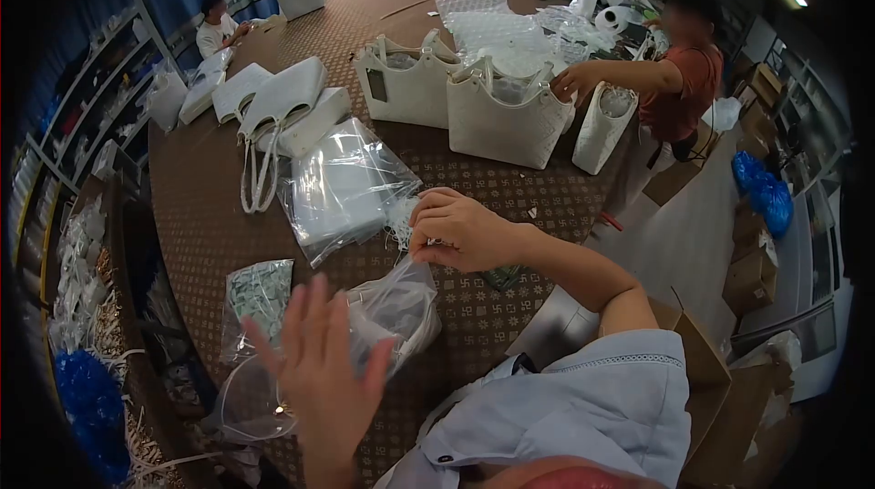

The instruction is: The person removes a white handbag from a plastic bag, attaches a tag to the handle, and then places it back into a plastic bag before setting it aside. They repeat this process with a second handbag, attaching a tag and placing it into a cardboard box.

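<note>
"Fingers of the right hand: what do they hold?"

"Pinched together, they grip the gathered edge of a clear, crumpled plastic bag, which lies just below them, over a brown patterned table."

"And those of the left hand?"

"Spread wide and blurred, before the bag's left side; whether they touch it cannot be told."

"What lies beyond?"

"Near the left fingertips, a flat clear packet with pale green contents; beyond the right fingers, a white item in glossy clear wrapping and, farther off, an upright white two-handled handbag."
</note>
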Motion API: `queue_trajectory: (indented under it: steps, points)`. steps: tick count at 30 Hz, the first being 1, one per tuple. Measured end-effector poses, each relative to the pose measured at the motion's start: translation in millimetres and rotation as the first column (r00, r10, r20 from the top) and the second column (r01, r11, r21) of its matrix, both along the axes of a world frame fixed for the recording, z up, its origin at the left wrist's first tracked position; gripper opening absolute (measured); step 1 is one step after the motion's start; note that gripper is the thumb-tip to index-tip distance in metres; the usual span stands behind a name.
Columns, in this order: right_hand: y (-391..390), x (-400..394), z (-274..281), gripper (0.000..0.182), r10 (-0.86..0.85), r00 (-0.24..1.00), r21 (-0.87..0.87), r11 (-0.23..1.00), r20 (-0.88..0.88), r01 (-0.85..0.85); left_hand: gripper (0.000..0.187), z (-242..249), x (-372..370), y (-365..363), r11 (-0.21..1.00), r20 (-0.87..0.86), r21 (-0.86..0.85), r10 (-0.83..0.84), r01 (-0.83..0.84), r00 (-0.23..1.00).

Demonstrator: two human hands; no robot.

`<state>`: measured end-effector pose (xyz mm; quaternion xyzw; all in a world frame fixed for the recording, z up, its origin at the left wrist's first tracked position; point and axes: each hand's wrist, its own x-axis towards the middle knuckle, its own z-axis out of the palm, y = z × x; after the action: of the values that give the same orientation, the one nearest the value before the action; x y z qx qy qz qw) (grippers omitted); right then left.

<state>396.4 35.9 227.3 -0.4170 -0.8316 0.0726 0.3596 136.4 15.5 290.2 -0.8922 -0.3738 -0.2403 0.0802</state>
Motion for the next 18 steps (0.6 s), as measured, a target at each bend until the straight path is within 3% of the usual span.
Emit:
queue_trajectory:
  steps: [2,4,7,18]
  points:
    - [-3.5,-1.9,5.7,0.012,-0.005,1.0,0.034,0.999,0.006,0.005,0.033,-7.7,36.5,16.2,0.995,0.054,-0.046,-0.082,0.084,0.995]
    - [-6.3,0.2,9.3,0.012,-0.009,1.0,0.075,0.997,0.013,0.008,0.015,-18.0,54.6,32.5,0.957,0.078,-0.197,-0.203,0.215,0.976]
    - [-8.8,-0.3,7.6,0.012,-0.004,1.0,0.048,0.999,-0.029,0.006,0.006,-26.0,60.2,40.4,0.949,0.191,-0.161,-0.24,0.272,0.952]
    - [-6.6,-3.7,10.9,0.011,0.018,0.997,0.082,0.997,-0.071,-0.012,0.004,-28.8,63.5,37.6,0.963,0.22,-0.061,-0.243,0.262,0.945]
